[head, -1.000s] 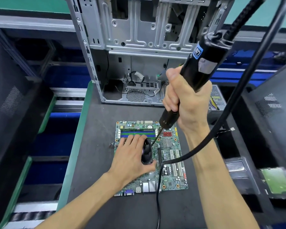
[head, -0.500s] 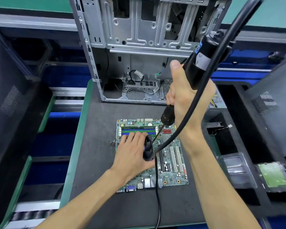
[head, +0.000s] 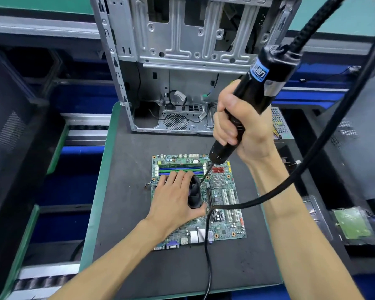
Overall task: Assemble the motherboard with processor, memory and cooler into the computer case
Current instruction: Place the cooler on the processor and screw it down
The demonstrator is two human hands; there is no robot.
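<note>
A green motherboard lies flat on the black mat, with memory sticks in the slots along its far edge. My left hand rests on the black cooler and covers most of it, holding it down on the board. My right hand grips a black electric screwdriver, tilted, with its bit tip touching the board at the cooler's far right corner. The open grey computer case stands upright behind the board.
The screwdriver's black cable loops across the board's right half and off the mat's front edge. The black mat has a green border. A tray with a green drive sits at right. Dark panels stand on both sides.
The screwdriver has tilted and shifted slightly while its bit stays at the cooler's far right corner. The cable has swung to the right. My left hand stays on the cooler.
</note>
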